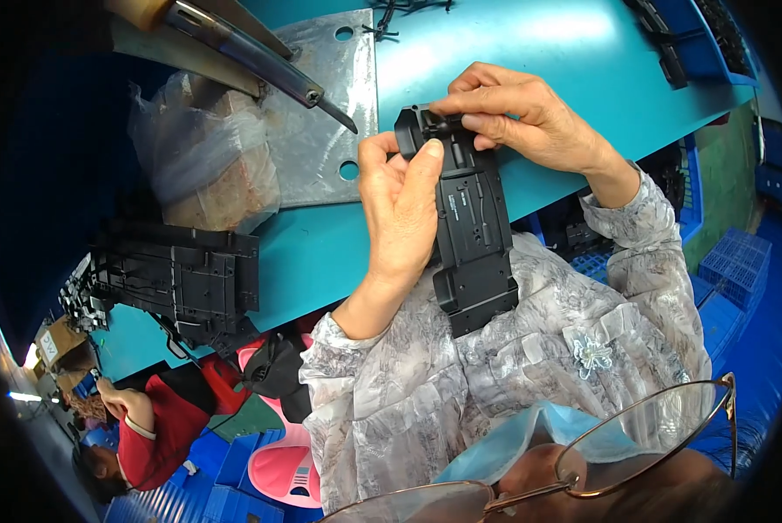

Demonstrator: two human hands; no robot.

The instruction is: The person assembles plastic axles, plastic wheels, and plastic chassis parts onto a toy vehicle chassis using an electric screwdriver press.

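Note:
A long black plastic housing [474, 228] with raised ribs and open ends slants from the teal table's edge toward my lap. My left hand [398, 205] is closed around the left side of its far end, with the thumb pressing on top. Over that same end, the fingers of my right hand [535, 118] are pinched together at a small dark part. That part is mostly hidden by the fingertips, so I cannot make out its kind. Just left of the housing's far end, the tip of a soldering iron [260, 61] points down toward my left hand.
Beneath the iron lies a grey metal plate [317, 113] with holes, beside a plastic-wrapped block [221, 166]. Similar black housings [186, 279] are stacked at left. A blue bin [714, 44] stands far right. Another person in red [169, 418] sits lower left, near a pink chair [286, 466].

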